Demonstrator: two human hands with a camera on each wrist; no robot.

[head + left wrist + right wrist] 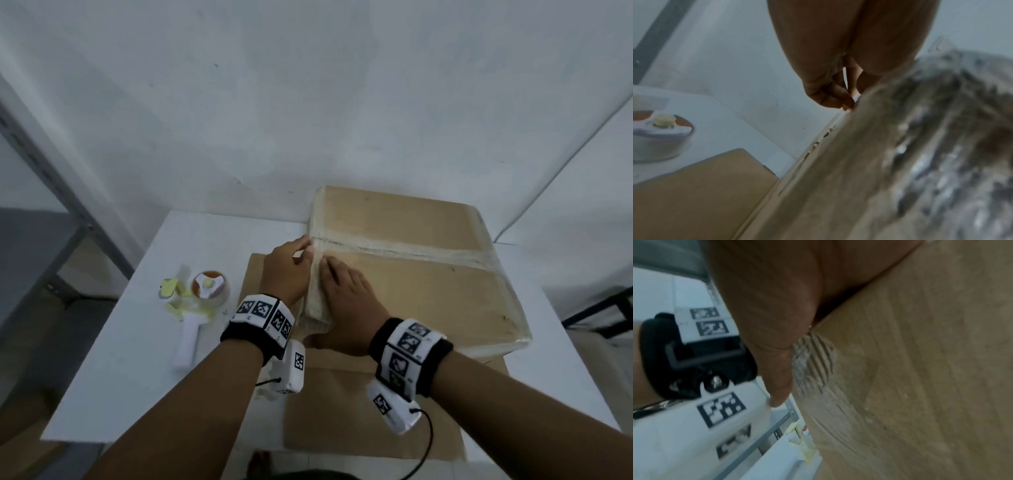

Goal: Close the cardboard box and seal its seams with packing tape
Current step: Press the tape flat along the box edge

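The cardboard box [411, 291] stands shut on the table, with clear packing tape [411, 253] along its middle seam. The tape strip [315, 305] runs on over the left end and down that side. My left hand [291, 270] is at the box's upper left edge, fingers bent, with fingertips [846, 104] touching the tape at the edge. My right hand [346, 294] lies flat beside it, pressing the strip against the box [920, 369]. The thumb [777, 386] of that hand hangs down past the side. Neither hand holds anything.
A tape dispenser [202, 298] with a white handle lies left of the box on the white table [130, 359], also seen as the dispenser [659, 134] by the left wrist. A flat cardboard sheet [359, 411] lies under the box. A metal shelf frame [51, 178] stands at the left.
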